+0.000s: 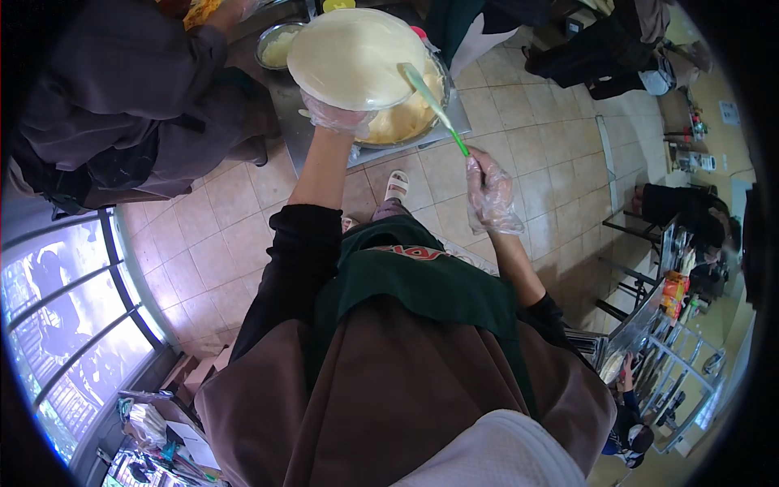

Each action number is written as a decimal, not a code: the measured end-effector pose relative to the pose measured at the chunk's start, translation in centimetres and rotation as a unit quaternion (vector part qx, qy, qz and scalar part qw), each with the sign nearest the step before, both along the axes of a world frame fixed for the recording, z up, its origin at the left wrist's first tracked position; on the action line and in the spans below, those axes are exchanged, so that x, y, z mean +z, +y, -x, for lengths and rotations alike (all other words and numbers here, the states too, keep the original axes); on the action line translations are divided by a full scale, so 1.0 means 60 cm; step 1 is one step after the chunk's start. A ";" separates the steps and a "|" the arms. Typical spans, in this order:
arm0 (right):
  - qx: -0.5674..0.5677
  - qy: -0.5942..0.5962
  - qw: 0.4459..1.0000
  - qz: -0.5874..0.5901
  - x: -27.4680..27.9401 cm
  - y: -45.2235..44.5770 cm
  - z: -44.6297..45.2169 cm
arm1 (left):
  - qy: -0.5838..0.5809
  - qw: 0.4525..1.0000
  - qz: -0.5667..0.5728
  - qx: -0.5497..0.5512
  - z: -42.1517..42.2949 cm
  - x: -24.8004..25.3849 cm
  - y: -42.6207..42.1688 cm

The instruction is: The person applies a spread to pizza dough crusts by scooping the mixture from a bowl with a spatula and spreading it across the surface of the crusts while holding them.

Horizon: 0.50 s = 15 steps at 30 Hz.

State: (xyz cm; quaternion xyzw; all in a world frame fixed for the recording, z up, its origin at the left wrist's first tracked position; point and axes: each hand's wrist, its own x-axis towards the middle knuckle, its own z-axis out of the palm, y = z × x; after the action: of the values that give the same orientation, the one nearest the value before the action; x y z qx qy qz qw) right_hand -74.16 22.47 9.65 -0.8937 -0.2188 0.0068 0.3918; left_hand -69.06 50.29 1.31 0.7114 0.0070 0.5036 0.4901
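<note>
My left hand (339, 116), in a clear plastic glove, supports a wide round disc (353, 61) from its near edge. The disc's face is smooth, pale and glossy, as if coated in cream; I cannot tell what lies underneath. In my gloved right hand (492, 193) is the green handle of a spatula (434, 105), fingers closed around its end. The spatula's pale, smeared blade touches or overlaps the disc's right edge. Below and partly behind the disc stands a large bowl (399, 130) of yellowish creamy mix, much of it hidden.
A metal table (284, 109) carries the bowl and a small metal bowl (278, 45) of pale shreds. A person in dark clothes (154, 89) stands close on the left. Other people stand at the upper right. Along the far right run a table and racks (686, 357).
</note>
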 end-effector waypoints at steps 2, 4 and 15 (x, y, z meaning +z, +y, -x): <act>0.002 -0.023 1.000 0.002 -0.015 0.001 0.008 | -0.002 1.000 -0.011 0.010 0.000 0.003 0.000; 0.081 -0.028 0.996 -0.020 -0.018 -0.002 0.029 | -0.003 1.000 -0.019 0.021 0.001 0.006 -0.002; -0.002 -0.016 1.000 0.007 0.027 -0.008 -0.019 | -0.019 0.984 -0.141 0.104 0.015 0.017 -0.011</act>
State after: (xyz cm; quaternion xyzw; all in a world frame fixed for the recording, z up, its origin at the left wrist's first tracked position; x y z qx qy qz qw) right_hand -72.99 21.96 11.27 -0.8971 -0.2229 -0.0070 0.3815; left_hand -69.98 49.65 2.33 0.7590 0.0010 0.5612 0.3301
